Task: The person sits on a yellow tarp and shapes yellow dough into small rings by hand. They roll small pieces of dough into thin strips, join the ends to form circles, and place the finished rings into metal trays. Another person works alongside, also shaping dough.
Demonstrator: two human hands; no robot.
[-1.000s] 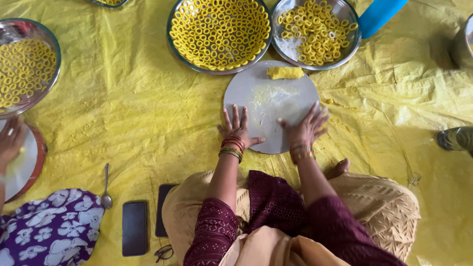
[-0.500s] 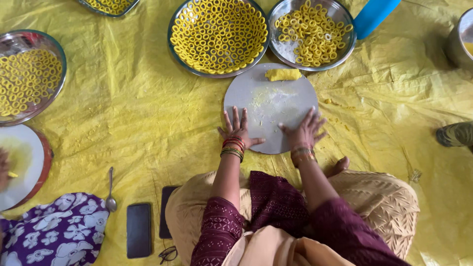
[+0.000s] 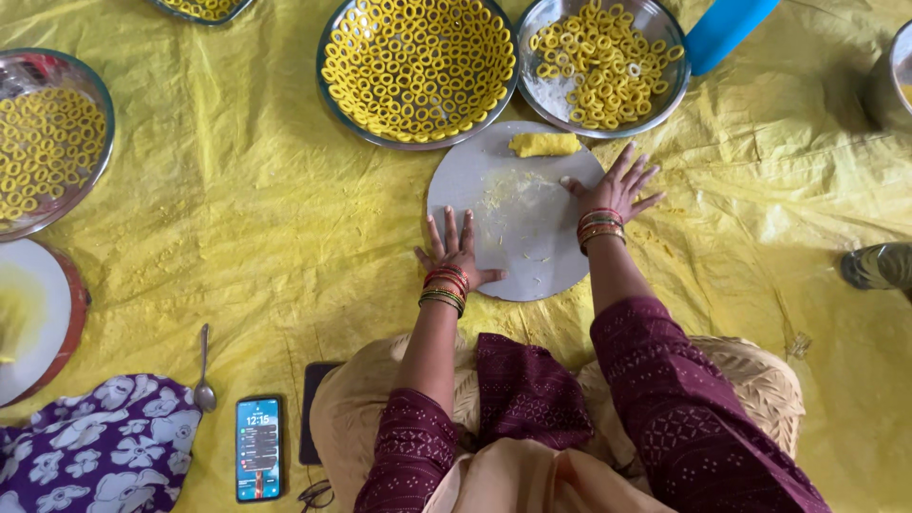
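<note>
A round grey board [image 3: 518,247] lies on the yellow sheet in front of my knees. A lump of yellow dough [image 3: 543,144] rests at its far edge, and pale crumbs are scattered over its middle. My left hand [image 3: 456,249] presses flat on the board's near left edge, fingers spread. My right hand [image 3: 616,188] lies flat at the board's right edge, fingers spread, a hand's width from the dough. Both wrists wear bangles. Neither hand holds anything.
Beyond the board stand two steel bowls of yellow dough rings, a large bowl [image 3: 332,90] and a smaller bowl [image 3: 541,100]. Another bowl [image 3: 103,114] sits far left. A blue cylinder [image 3: 727,28], a spoon [image 3: 203,375], a phone [image 3: 258,448] and a white plate [image 3: 38,323] lie around.
My right hand has moved up the board's right edge toward the dough. My left hand has stayed at the near left edge. The view has shifted slightly.
</note>
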